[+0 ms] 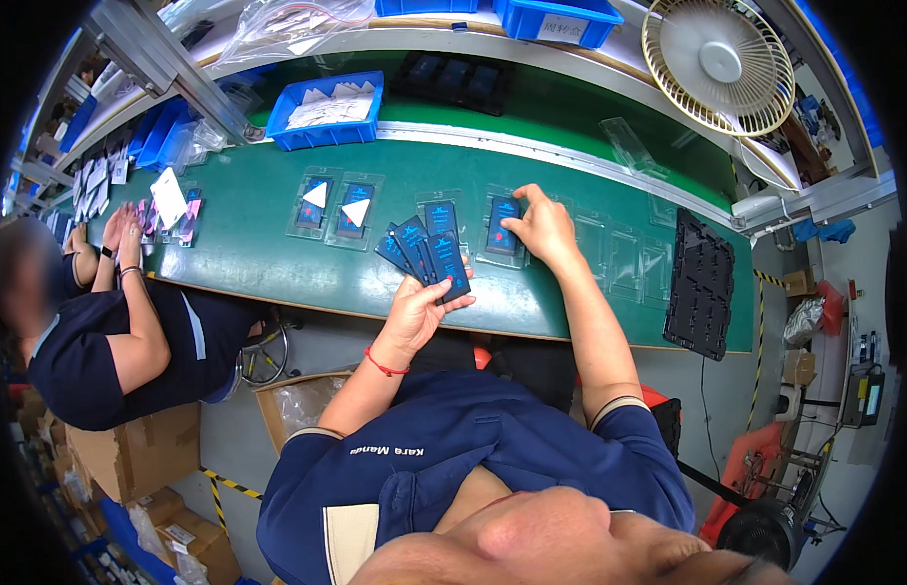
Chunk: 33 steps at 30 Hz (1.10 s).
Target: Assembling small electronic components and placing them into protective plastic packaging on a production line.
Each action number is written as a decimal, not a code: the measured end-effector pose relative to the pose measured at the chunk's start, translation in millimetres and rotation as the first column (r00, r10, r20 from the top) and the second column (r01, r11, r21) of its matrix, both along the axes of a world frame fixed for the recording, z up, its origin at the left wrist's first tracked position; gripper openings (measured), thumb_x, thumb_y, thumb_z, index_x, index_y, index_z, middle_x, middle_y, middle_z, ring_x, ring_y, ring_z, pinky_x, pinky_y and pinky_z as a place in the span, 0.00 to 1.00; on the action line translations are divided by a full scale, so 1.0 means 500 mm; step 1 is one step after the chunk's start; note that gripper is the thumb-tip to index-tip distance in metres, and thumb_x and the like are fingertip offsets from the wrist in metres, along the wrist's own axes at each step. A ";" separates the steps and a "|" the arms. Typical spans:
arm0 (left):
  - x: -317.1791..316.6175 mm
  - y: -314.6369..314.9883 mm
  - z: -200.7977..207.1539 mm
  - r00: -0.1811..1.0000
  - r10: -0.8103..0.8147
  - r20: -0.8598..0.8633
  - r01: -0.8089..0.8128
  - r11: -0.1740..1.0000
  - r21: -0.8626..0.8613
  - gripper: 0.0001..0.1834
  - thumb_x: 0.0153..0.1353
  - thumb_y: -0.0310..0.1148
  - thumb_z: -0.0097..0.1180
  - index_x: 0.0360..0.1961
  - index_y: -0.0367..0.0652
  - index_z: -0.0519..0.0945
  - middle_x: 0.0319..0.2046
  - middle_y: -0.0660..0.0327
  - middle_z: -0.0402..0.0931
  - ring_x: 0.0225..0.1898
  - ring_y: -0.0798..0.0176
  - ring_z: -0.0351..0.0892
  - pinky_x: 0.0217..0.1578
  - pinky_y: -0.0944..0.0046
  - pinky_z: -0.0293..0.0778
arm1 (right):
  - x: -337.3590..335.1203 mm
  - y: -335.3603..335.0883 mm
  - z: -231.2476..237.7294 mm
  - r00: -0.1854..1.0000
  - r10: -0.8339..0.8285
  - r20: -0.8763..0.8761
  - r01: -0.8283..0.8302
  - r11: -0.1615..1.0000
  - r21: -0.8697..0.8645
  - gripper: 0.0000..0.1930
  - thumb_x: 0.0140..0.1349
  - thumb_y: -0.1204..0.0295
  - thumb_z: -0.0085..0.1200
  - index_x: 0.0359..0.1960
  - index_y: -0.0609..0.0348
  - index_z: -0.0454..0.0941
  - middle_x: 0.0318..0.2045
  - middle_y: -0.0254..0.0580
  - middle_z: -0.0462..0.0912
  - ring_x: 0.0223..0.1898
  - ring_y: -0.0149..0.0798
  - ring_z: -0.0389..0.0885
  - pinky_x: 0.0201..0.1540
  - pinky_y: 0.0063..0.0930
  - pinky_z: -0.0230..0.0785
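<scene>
Fanned out in my left hand [417, 310] are several flat black rectangles with blue print that look like phone batteries [446, 263]. The fingers are closed round their lower ends, above the front part of the bench. My right hand [544, 226] pinches one more battery [502, 224] at its right side, where it lies in a clear plastic tray [488, 255]. Between the hands, partly behind the fan, another battery [440, 216] lies in a clear tray. Further left, two trayed batteries [313, 215] [350, 222] carry white triangular pieces [356, 212].
Clear trays [624, 263] and a black moulded tray [700, 283] lie right on the green bench [395, 175]. A blue bin [327, 136] of white pieces stands at the back. A fan [718, 62] sits upper right. At left, a co-worker's hands [124, 229] are at the bench.
</scene>
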<state>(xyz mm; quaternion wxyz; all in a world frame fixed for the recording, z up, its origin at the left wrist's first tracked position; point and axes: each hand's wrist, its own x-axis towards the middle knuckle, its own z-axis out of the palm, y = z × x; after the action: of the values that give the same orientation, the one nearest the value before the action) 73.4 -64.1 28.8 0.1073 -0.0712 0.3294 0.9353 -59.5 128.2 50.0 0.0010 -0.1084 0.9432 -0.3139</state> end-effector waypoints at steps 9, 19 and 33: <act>-0.019 0.045 -0.009 0.999 -0.040 0.000 0.039 0.970 -0.240 0.17 0.58 0.22 0.54 0.49 0.40 0.71 0.42 0.59 0.77 0.39 0.61 0.80 0.32 0.61 0.82 | 0.108 -0.022 0.018 0.799 0.432 0.418 0.075 0.619 -0.782 0.10 0.56 0.70 0.60 0.35 0.61 0.73 0.21 0.28 0.77 0.20 0.19 0.70 0.22 0.15 0.62; -0.015 0.060 -0.010 0.992 -0.123 -0.001 0.121 0.976 -0.183 0.13 0.64 0.30 0.49 0.48 0.39 0.71 0.44 0.57 0.74 0.45 0.61 0.75 0.37 0.57 0.80 | 0.029 0.108 0.003 0.977 -0.208 0.054 0.212 0.973 -0.092 0.19 0.47 0.72 0.65 0.40 0.62 0.72 0.19 0.42 0.78 0.22 0.40 0.79 0.27 0.35 0.70; -0.033 0.136 -0.002 0.980 -0.198 0.034 0.200 0.944 -0.263 0.19 0.64 0.34 0.50 0.54 0.38 0.67 0.47 0.52 0.72 0.47 0.58 0.76 0.31 0.62 0.82 | 0.131 0.094 0.018 0.938 0.143 0.315 0.189 0.552 -0.812 0.06 0.60 0.71 0.55 0.27 0.53 0.71 0.18 0.20 0.66 0.18 0.17 0.63 0.16 0.13 0.52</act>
<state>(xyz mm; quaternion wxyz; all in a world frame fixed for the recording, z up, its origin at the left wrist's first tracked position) 56.9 4.0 28.1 0.1920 -0.0545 0.4567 0.8669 6.1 175.4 58.9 0.1110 -0.0266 0.6670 -0.7363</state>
